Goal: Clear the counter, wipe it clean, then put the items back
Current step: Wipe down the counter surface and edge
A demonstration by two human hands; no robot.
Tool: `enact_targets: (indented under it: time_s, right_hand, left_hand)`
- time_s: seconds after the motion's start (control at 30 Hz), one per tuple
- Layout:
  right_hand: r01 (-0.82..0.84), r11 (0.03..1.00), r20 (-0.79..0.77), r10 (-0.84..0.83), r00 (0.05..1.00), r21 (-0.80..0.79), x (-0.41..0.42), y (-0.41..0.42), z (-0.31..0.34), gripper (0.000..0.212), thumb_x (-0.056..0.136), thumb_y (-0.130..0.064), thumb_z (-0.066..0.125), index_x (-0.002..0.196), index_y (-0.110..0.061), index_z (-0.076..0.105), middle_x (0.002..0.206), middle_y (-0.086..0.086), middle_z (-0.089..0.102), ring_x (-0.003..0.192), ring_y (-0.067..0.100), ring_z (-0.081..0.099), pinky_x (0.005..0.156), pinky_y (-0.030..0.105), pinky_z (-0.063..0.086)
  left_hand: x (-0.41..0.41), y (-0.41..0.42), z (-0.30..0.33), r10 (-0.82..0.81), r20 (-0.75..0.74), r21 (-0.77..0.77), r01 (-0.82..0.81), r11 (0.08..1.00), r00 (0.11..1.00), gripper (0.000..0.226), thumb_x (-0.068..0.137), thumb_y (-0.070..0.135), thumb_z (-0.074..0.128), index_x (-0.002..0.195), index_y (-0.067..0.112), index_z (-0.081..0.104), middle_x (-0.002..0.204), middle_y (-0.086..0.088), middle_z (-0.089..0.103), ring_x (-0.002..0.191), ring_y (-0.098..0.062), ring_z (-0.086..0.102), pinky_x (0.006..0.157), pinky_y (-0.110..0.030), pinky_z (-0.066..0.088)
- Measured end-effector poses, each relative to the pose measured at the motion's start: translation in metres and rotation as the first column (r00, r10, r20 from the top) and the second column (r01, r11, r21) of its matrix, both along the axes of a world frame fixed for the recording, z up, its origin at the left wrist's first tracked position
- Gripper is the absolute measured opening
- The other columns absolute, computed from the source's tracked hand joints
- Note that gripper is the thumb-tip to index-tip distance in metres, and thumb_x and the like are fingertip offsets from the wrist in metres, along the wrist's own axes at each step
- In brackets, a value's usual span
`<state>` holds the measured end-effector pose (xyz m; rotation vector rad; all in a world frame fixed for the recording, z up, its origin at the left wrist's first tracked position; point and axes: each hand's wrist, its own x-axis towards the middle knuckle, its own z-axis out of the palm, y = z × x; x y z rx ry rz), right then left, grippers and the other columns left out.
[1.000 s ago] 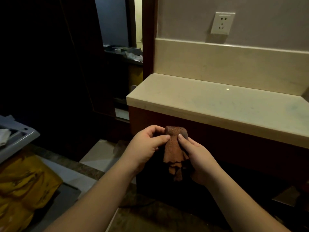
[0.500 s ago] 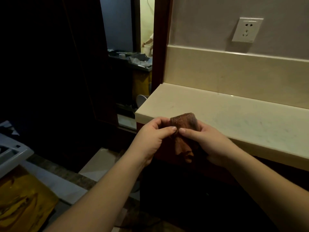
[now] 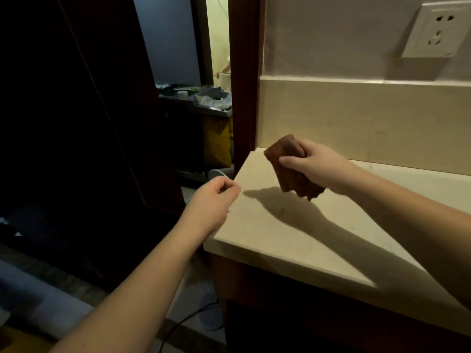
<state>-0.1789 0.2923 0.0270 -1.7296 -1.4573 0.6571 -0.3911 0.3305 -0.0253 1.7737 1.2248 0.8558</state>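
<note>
dim room, cream stone counter cut off at right edge, its far left corner under a folded brown cloth held above it. right hand grips cloth, fingers curled round, lower end hanging. left hand off counter's left edge, fingers loosely curled, holding nothing. wall socket partly cropped.

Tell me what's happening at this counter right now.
A person is about to wipe the counter. Their right hand grips a folded brown cloth just above the back left corner of the stone top; the cloth does not seem to touch it yet. The left hand hangs loosely curled near the counter's left edge, holding nothing.
</note>
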Motion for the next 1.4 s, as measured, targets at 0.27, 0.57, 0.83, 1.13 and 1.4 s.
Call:
enact_targets:
  time_s: [0.27,0.57,0.83,1.13,1.4]
  right_hand:
    - [0.061,0.997,0.695,-0.076,0.715,0.046,0.055,0.118,-0.041,0.017,0.09,-0.025,0.051,0.093,-0.011,0.059,0.092,0.007,0.053,0.091,0.03,0.056,0.067,0.033,0.039]
    - [0.076,0.997,0.791,-0.045,0.61,-0.001,0.047,0.126,-0.071,0.021,0.091,-0.02,0.046,0.1,-0.019,0.065,0.102,0.004,0.056,0.099,0.029,0.054,0.063,0.031,0.033]
    - [0.15,0.987,0.841,-0.123,0.527,0.05,0.039,0.16,-0.074,0.033,0.096,-0.038,0.044,0.108,-0.017,0.067,0.105,0.005,0.058,0.104,0.028,0.052,0.068,0.033,0.042]
    - [0.105,0.994,0.823,-0.031,0.566,-0.035,0.034,0.19,-0.065,0.037,0.096,-0.041,0.044,0.114,-0.019,0.066,0.112,0.008,0.057,0.11,0.031,0.052,0.074,0.033,0.04]
    - [0.096,0.995,0.865,-0.023,0.502,-0.028,0.038,0.181,-0.066,0.039,0.096,-0.043,0.044,0.114,-0.017,0.067,0.111,0.006,0.056,0.109,0.03,0.049,0.077,0.035,0.044]
  left_hand:
    - [0.007,0.037,-0.04,0.012,-0.357,-0.018,-0.02,1.0,0.934,0.043,0.096,0.045,0.049,0.135,0.028,0.044,0.132,0.008,0.043,0.098,-0.008,0.049,0.078,-0.025,0.039]
    - [-0.008,0.047,-0.051,-0.078,-0.058,-0.341,0.053,0.938,0.995,0.044,0.095,0.046,0.053,0.136,0.032,0.045,0.1,0.025,0.056,0.083,0.007,0.054,0.062,-0.018,0.041]
    - [-0.012,0.059,-0.059,-0.078,0.192,-0.5,0.166,0.85,0.978,0.044,0.091,0.04,0.062,0.131,0.029,0.05,0.105,0.012,0.069,0.086,-0.006,0.07,0.066,-0.025,0.051]
    - [-0.013,0.06,-0.062,-0.071,0.223,-0.498,0.176,0.849,0.972,0.042,0.09,0.038,0.063,0.129,0.029,0.051,0.105,0.01,0.07,0.087,-0.01,0.07,0.071,-0.03,0.055]
    - [-0.014,0.059,-0.06,-0.079,0.214,-0.483,0.175,0.858,0.974,0.043,0.091,0.04,0.062,0.13,0.029,0.05,0.105,0.011,0.069,0.087,-0.008,0.07,0.07,-0.028,0.054]
